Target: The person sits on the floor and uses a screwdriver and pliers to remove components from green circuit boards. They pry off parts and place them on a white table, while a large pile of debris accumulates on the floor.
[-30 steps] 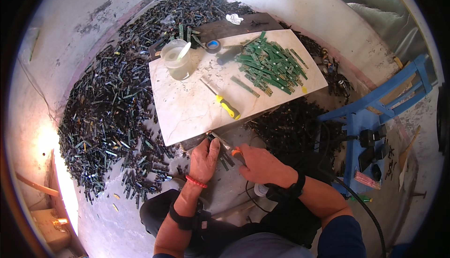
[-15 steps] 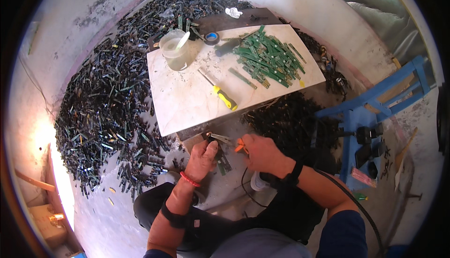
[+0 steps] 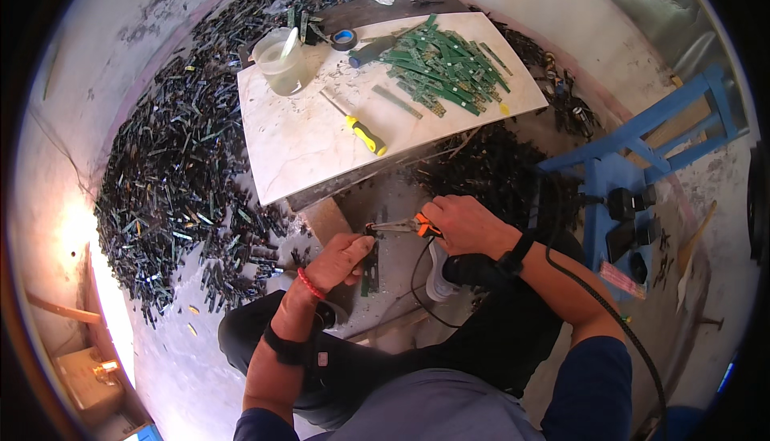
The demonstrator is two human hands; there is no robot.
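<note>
My right hand (image 3: 467,224) is closed round the orange handles of long-nosed pliers (image 3: 399,225), whose metal jaws point left. The jaw tips reach the top end of a narrow dark strip (image 3: 370,258). That strip is pinched by my left hand (image 3: 340,260), and part of it is hidden behind the fingers. Whether the jaws grip it, I cannot tell. Beyond my hands, a white board (image 3: 297,152) carries a heap of green circuit board strips (image 3: 449,68). A yellow and black screwdriver (image 3: 365,135) also lies there.
A plastic jug (image 3: 282,64) with a light-coloured stick and a roll of tape (image 3: 344,38) are on the board. A big pile of dark strips (image 3: 172,160) spreads over the floor at left. Dark pieces (image 3: 489,172) lie under the board; a blue chair (image 3: 609,192) stands at right.
The pliers' jaws, earlier overlapping my left hand's grip, now point sideways at the strip's top. Both hands have shifted slightly, and the board appears higher in view.
</note>
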